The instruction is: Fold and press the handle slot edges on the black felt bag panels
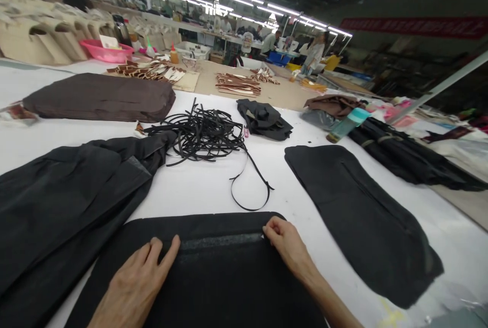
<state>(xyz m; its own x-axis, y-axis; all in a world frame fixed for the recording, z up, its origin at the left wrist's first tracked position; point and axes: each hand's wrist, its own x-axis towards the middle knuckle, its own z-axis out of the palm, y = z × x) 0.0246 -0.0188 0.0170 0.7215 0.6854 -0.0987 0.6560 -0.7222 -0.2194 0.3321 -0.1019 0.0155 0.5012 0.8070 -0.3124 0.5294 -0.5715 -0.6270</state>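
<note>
A black fabric panel [213,277] lies flat on the white table [198,185] right in front of me. A shiny strip [221,241] runs along the panel near its far edge. My left hand [137,282] rests flat on the panel at the strip's left end, fingers stretched out together. My right hand [284,241] is curled at the strip's right end, fingertips pressed down on it near the panel's corner.
A tangle of black straps [206,135] lies beyond the panel. A pile of black fabric [64,196] sits left, a stack of black panels [362,216] right, a brown stack [99,96] far left. A pink basin [107,52] and people stand farther back.
</note>
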